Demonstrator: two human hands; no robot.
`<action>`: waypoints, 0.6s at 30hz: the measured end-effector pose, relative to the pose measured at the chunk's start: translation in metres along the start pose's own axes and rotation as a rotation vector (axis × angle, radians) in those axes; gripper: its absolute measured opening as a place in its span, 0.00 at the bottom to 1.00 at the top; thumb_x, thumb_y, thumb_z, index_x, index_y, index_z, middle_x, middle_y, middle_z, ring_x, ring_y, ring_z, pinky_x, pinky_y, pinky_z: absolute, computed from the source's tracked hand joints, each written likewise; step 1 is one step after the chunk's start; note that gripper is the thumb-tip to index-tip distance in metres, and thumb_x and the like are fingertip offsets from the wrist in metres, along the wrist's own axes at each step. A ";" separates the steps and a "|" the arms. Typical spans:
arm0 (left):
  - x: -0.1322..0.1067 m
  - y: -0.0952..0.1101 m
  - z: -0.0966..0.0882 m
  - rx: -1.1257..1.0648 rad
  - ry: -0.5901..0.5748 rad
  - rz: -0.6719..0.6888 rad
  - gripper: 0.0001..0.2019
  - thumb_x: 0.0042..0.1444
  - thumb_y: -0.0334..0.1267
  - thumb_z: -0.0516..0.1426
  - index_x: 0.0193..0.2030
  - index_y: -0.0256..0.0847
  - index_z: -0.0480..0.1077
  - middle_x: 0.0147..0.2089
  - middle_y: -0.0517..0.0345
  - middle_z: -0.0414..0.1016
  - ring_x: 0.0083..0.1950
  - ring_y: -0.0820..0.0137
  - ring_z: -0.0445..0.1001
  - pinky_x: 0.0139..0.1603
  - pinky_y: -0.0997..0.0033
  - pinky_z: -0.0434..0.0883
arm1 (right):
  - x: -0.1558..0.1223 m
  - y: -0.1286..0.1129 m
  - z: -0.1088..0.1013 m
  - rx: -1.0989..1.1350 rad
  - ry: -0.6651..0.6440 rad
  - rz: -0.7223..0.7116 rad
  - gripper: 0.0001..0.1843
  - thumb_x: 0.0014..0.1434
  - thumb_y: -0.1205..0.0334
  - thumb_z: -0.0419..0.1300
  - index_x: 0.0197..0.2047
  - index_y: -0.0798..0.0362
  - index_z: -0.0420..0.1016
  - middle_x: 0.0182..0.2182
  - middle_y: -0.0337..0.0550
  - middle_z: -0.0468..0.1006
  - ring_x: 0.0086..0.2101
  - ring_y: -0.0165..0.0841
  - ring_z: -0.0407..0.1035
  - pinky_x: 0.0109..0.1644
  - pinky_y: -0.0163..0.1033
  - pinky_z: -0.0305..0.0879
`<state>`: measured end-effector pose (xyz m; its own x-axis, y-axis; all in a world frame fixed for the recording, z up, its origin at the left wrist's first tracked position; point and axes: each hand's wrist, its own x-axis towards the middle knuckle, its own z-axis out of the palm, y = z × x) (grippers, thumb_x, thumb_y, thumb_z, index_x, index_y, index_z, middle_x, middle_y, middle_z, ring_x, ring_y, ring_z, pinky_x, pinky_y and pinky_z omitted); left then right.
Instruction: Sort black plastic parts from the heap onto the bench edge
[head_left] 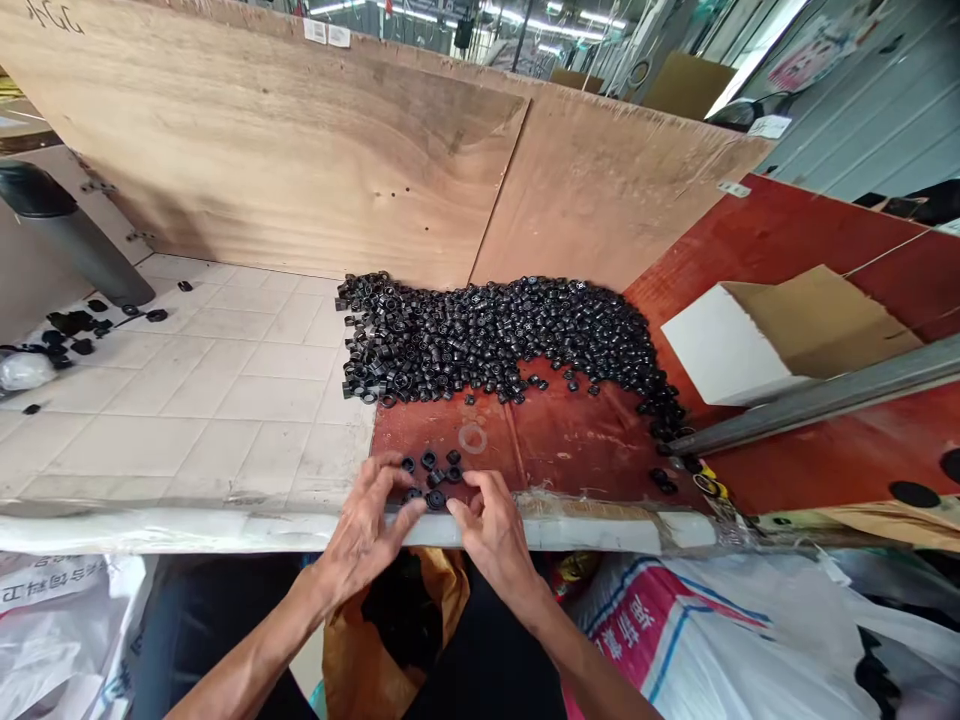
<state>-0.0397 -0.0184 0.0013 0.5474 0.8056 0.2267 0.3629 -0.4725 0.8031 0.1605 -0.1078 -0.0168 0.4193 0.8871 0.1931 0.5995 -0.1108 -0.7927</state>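
Several small round black plastic parts (436, 499) lie loose at the front edge of the red board, between my two hands. To their left, my left hand (367, 520) has its fingers curved and apart, with the fingertips beside the nearest pieces. On the other side, my right hand (495, 530) keeps thumb and forefinger apart, close to the right-hand pieces. Whether any fingertip touches a piece is hard to make out. Behind them spreads a large heap of similar black parts (480, 335), with ring-shaped ones at its left end.
A plywood panel (315, 150) closes the back. White tiles (247, 400) cover the left surface, where a grey cylinder (94, 250) leans near scattered black bits. At right are an open carton (735, 350) and a metal bar (825, 390). An orange bag (360, 660) hangs below the edge.
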 end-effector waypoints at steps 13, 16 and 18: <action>0.019 0.017 0.025 -0.150 -0.142 0.028 0.09 0.72 0.37 0.54 0.55 0.46 0.72 0.54 0.53 0.78 0.57 0.61 0.76 0.62 0.57 0.73 | 0.018 -0.015 0.000 0.105 -0.356 -0.104 0.15 0.57 0.74 0.63 0.47 0.51 0.73 0.39 0.41 0.73 0.35 0.35 0.71 0.41 0.40 0.70; -0.004 0.020 0.023 -0.186 -0.086 0.034 0.09 0.72 0.37 0.54 0.55 0.46 0.72 0.50 0.53 0.78 0.53 0.62 0.78 0.58 0.60 0.74 | 0.003 -0.025 -0.006 0.187 -0.431 -0.078 0.15 0.57 0.74 0.65 0.45 0.50 0.72 0.36 0.37 0.71 0.32 0.32 0.69 0.38 0.37 0.68; -0.022 0.019 0.020 -0.203 -0.068 0.072 0.10 0.73 0.36 0.55 0.56 0.46 0.73 0.51 0.52 0.79 0.53 0.62 0.79 0.56 0.61 0.75 | -0.009 -0.031 -0.011 0.207 -0.482 -0.104 0.13 0.59 0.74 0.65 0.45 0.50 0.72 0.38 0.39 0.72 0.33 0.32 0.69 0.38 0.37 0.68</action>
<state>-0.0298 -0.0522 0.0005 0.6183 0.7433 0.2554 0.1658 -0.4410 0.8821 0.1453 -0.1174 0.0125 -0.0248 0.9993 0.0280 0.4537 0.0362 -0.8904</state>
